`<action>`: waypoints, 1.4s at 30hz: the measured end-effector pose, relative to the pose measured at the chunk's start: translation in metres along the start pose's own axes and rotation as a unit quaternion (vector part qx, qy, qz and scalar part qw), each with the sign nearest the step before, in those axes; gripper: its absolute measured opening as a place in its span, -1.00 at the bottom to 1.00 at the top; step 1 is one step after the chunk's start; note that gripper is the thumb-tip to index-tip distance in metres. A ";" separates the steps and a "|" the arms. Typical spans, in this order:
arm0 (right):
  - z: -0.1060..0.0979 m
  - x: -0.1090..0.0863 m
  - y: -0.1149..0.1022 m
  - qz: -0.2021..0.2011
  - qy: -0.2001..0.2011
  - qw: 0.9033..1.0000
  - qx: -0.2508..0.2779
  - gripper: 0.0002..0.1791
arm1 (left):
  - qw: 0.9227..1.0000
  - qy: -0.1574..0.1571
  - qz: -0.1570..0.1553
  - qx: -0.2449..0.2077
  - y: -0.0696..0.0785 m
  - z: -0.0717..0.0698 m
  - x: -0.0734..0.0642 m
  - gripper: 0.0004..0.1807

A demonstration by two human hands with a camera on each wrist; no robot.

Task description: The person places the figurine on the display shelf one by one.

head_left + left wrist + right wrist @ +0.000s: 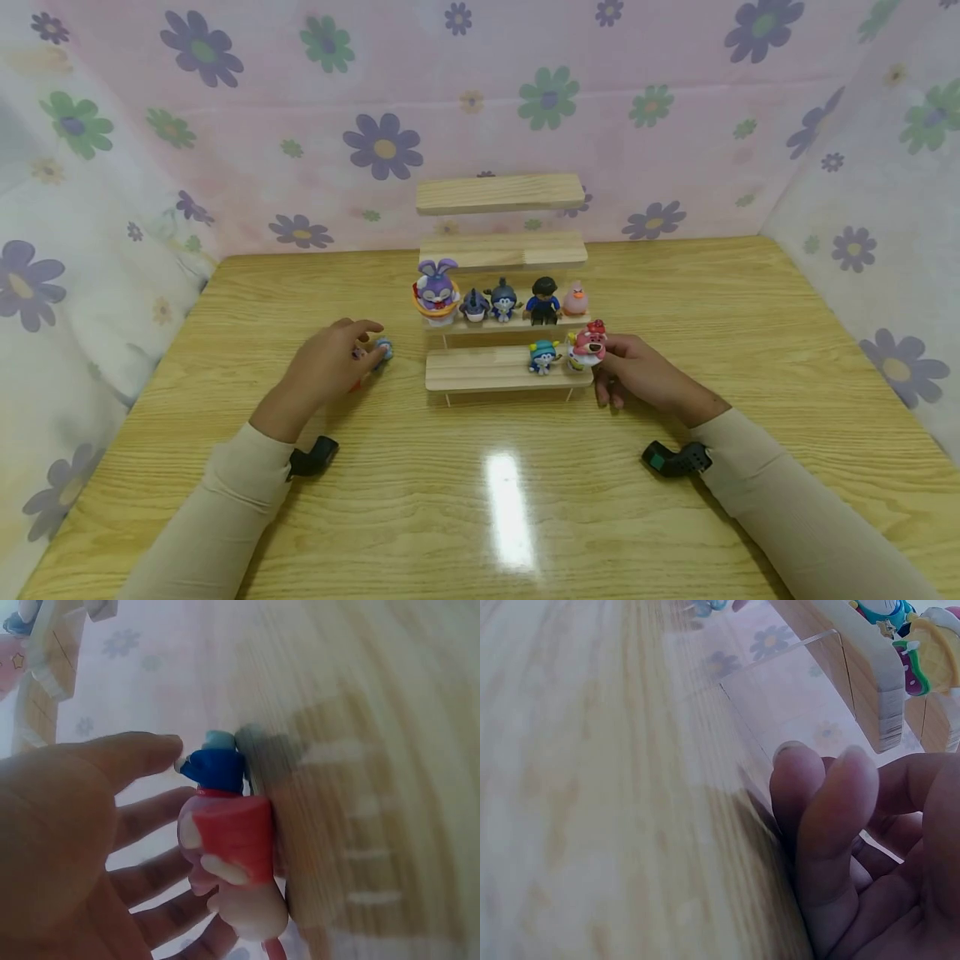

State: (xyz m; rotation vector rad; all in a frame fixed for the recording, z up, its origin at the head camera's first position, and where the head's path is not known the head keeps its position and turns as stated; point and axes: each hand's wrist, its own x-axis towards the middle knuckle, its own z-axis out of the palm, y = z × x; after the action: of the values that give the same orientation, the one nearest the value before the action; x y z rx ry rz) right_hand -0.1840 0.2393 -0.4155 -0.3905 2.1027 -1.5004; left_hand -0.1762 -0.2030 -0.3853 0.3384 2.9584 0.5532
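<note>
On the table left of the shelf, my left hand (330,358) reaches over small figurines. In the left wrist view its fingers spread beside a red-and-pink figurine (236,840), and the thumb tip comes close to a blue one (219,769); no grip shows. My right hand (645,371) is at the right end of the lowest shelf board. Its thumb and index finger appear to pinch the side of a pink bear figurine (589,342) there. The right wrist view shows the curled lower fingers (829,817), with the pinching fingertips out of frame. Beside the bear stands a teal-hatted figurine (543,357).
A stepped wooden shelf (468,371) stands mid-table. Its second board bears a purple rabbit (437,287), a dark-haired figure (543,300), a pink bird (576,298) and others. Behind hangs a flowered cloth (465,75). Black wrist cameras (315,457) sit on both sleeves.
</note>
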 end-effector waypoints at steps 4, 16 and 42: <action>0.001 0.002 0.000 0.002 -0.003 1.000 0.005 -0.61 | 1.000 -0.004 -0.004 0.006 -0.001 0.001 -0.001 -0.49; -0.001 -0.001 0.001 0.006 0.002 1.000 0.009 -0.65 | 1.000 0.006 0.016 0.013 0.003 0.004 0.000 -0.59; 0.000 -0.001 0.001 0.011 0.007 1.000 0.006 -0.60 | 0.999 0.036 0.017 0.011 0.008 0.006 0.000 -0.77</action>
State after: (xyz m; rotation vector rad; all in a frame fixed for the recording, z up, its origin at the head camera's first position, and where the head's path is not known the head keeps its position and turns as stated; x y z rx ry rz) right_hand -0.1836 0.2400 -0.4159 -0.3512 2.1011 -1.5061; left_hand -0.1736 -0.1939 -0.3879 0.3785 3.0361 0.5486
